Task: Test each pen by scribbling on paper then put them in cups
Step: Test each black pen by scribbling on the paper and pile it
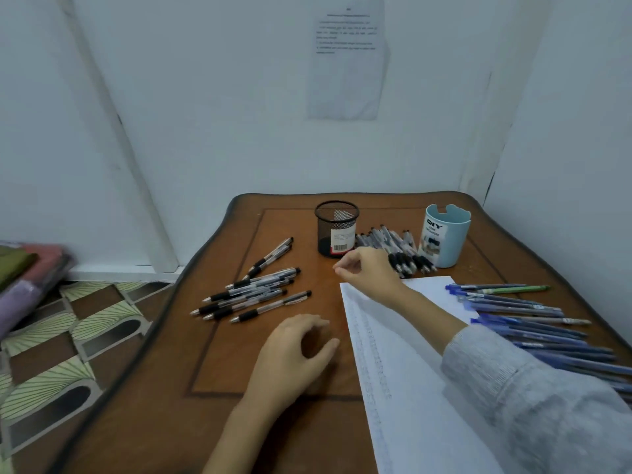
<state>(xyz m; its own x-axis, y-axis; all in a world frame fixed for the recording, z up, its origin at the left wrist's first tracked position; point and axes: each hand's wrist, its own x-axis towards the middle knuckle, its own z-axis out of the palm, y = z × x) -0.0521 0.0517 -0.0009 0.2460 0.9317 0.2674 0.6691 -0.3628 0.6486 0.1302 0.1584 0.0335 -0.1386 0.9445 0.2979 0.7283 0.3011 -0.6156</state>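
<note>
i am sitting over the wooden table (212, 371) with the sheet of paper (410, 371) lying in front of me, angled so my writing arm can cross it, and i am taking that sheet as my marker for everything else. my right hand (366, 271) is hovering just past the paper's far left corner, its grey sleeve crossing the sheet. its fingers are curling in loosely, with thumb and forefinger nearly meeting. i am seeing no pen between them, so i am judging the hand empty. my left hand (294, 350) is resting on the wood just left of the paper, fingers relaxed and bent, gripping nothing, probably placed there to steady the sheet. the pens are lying in three lots: a loose fan of black-grip pens (251, 295) well left of the paper, a tighter heap of the same kind (393, 248) just beyond its far edge, and a row of blue pens (533, 323) close against its right side. beyond the far edge the black mesh cup (337, 230) is standing upright and looking empty through its mesh. the light blue cup (446, 234) is standing further right, its inside hidden from me. faint rows of marks are running down the paper's left margin. i am guessing the next move is picking a pen from the heap nearest my right hand.
</note>
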